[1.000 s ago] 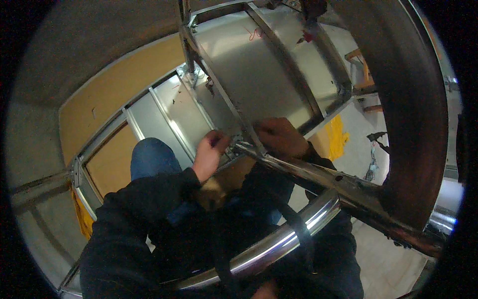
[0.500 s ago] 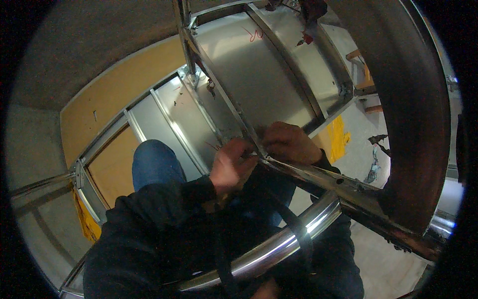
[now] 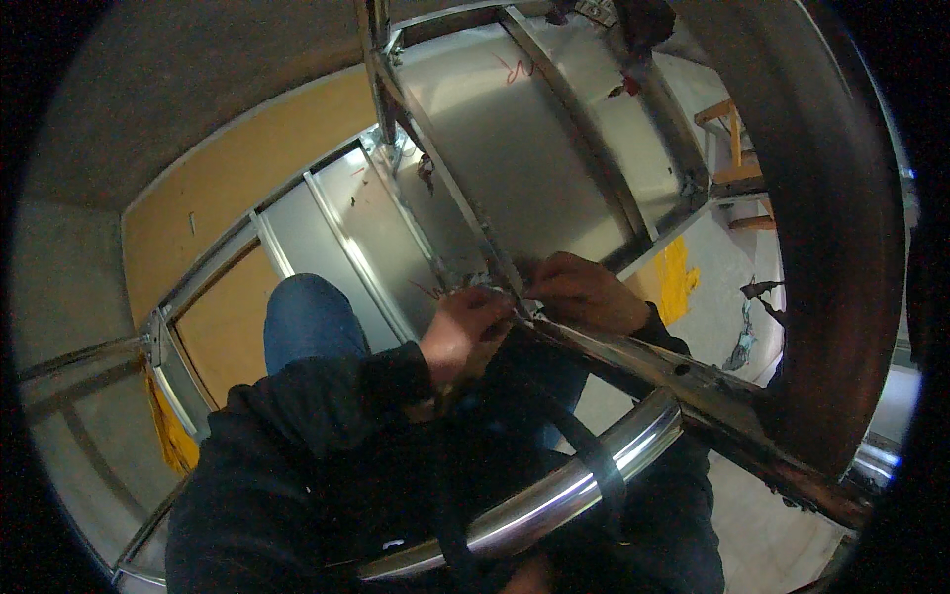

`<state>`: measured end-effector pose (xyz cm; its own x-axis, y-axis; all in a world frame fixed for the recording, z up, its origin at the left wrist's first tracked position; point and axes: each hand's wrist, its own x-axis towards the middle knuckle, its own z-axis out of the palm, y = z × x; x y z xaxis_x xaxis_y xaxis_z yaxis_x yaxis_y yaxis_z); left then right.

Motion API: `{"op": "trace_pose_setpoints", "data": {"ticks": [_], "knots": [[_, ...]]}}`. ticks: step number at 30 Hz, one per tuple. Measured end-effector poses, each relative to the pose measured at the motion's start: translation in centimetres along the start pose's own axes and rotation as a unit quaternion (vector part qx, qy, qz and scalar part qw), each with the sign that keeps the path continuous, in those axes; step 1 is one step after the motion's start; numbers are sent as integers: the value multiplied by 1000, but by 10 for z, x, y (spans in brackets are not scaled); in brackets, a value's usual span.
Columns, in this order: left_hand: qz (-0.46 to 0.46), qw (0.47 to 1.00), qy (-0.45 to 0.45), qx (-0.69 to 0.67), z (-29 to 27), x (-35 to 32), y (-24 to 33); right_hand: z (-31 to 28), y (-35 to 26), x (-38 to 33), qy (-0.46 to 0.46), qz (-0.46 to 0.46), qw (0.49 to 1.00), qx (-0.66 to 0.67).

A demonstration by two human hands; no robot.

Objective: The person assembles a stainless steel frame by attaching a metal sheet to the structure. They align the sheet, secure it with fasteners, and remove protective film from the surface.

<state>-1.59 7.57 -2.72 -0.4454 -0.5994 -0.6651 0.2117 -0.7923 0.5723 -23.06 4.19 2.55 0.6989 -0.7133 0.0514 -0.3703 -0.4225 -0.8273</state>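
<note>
My left hand is closed, its fingertips bent together against the left side of a metal frame joint. Across from it, my right hand curls its fingers on the joint's other side. Whatever sits between the fingertips is too small and dark to make out. The joint is where a narrow metal strut meets a thicker, worn metal bar. Behind the strut are shiny sheet-metal panels, one with red marks.
A polished curved tube with dark straps crosses below my forearms. On the right rises a broad dark curved panel. My blue-clad knee is at left, beside a tan board. Yellow sheeting hangs beyond my right hand.
The view has shifted slightly, so the frame sits a little further right. Both hands stay at the joint; my left hand's fingers have turned slightly and my right hand sits slightly lower.
</note>
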Motion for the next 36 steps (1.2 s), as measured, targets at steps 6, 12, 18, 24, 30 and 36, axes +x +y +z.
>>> {"op": "trace_pose_setpoints", "data": {"ticks": [6,12,18,24,30,36], "knots": [[120,961,-176,177,-25,18,3,-3,-2,-1,-20,-35,999,10],[-87,965,-191,-155,-19,22,9,-2,-2,2,-4,-13,999,29],[-97,986,-104,-88,-9,12,32,-4,5,1,-15,-4,999,34],[-95,964,-182,-168,-20,21,14,-6,-4,4,-10,-5,999,49],[-81,954,-181,-223,-21,21,6,3,-7,3,34,56,992,106],[-41,962,-199,-181,-16,16,4,-1,-6,3,0,-16,999,39]]}}
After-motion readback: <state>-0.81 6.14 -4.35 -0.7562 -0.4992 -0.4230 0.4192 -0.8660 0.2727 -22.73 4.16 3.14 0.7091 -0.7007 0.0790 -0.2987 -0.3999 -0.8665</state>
